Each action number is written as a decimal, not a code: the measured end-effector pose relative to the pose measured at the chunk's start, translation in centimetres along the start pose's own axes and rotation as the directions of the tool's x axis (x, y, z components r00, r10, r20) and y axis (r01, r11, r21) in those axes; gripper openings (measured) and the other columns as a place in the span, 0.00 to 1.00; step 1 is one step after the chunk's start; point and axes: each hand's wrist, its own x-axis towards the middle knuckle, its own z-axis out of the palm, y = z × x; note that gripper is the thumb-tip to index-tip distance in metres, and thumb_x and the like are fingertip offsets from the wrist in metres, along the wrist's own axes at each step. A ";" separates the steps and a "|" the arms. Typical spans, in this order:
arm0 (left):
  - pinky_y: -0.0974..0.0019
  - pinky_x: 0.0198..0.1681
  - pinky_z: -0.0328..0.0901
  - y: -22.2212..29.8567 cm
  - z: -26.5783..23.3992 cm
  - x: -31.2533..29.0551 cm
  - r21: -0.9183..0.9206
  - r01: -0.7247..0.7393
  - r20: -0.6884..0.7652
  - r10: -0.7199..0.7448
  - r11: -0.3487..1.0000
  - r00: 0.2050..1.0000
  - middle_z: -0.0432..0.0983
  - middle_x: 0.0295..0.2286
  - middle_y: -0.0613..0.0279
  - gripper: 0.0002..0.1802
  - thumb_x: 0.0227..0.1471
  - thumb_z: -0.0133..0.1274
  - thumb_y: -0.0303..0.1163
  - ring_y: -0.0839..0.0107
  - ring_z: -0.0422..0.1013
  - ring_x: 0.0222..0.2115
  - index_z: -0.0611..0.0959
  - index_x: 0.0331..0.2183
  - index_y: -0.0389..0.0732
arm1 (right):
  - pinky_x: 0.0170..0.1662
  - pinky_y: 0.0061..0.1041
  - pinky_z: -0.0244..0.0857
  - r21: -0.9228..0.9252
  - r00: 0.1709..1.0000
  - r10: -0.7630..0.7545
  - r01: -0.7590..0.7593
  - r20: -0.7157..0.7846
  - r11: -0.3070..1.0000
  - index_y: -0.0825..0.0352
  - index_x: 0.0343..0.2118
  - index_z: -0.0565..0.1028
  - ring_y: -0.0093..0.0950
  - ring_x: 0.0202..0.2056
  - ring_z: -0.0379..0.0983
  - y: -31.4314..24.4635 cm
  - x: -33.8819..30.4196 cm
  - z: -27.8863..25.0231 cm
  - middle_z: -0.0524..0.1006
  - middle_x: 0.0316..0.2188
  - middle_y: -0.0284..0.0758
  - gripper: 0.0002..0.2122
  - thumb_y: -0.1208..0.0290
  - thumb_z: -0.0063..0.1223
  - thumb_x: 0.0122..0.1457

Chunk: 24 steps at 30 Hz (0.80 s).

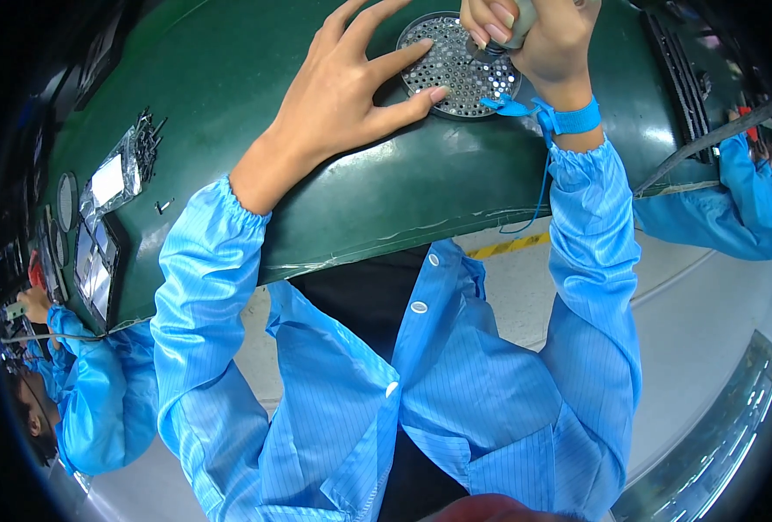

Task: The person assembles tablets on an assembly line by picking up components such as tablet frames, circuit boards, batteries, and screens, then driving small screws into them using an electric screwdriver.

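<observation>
A round metal disc point(457, 83), dotted with many small holes or studs and edged by a dark rim, lies on the green table near the top of the view. My left hand point(351, 83) is open, fingers spread; its index fingertip and thumb tip rest on the disc's left part. In my right hand point(555, 43), closed over the disc's upper right, is a grey-green rounded tool point(521, 22), like an electric screwdriver, partly cut off by the top edge. Its dark ribbed end points down at the disc; the exact contact is hidden. A blue wrist strap point(577, 119) circles my right wrist.
Left on the green table point(334, 209) are a clear bag point(112, 180) by black slender parts point(148, 143), a tiny loose piece point(165, 207) and a dark-framed glossy panel point(97, 271). Black racks point(677, 83) stand right. Blue-sleeved people point(99, 391) work at both sides. A cord hangs from my strap.
</observation>
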 end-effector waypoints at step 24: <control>0.36 0.64 0.54 2.1 -1.9 1.7 0.032 0.084 0.131 -0.088 0.996 0.988 0.59 0.61 0.32 0.35 0.49 0.64 0.52 0.28 0.54 0.62 0.82 0.54 0.41 | 0.16 0.22 0.59 0.018 1.000 0.024 -0.024 -0.005 1.000 0.72 0.46 0.73 0.20 0.11 0.59 -0.1 0.3 -0.7 0.65 0.13 0.29 0.11 0.74 0.54 0.64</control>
